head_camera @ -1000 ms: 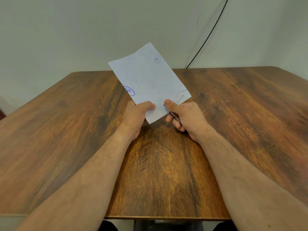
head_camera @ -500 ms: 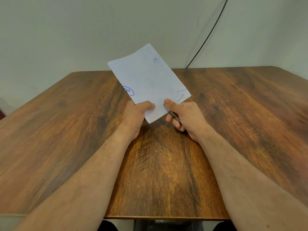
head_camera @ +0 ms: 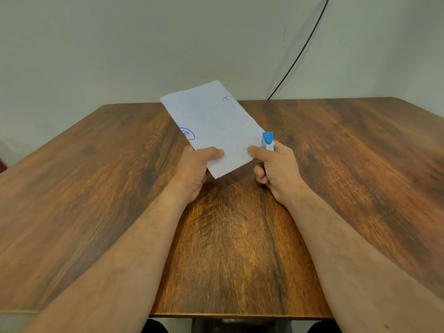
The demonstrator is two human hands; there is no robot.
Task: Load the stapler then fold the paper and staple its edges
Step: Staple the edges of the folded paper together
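head | folded paper white, blue scribble | stapler blue-tipped

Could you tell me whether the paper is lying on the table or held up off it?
Held up. The left hand pinches the paper by its near edge, tilted above the table, while the right hand holds the stapler at its right edge.

1. Paper: white, with blue pen circles.
2. Stapler: bright blue tip, white below.
3. Table: brown wood grain with dark streaks.
4. Wall: pale grey-green.
5. Cable: black.
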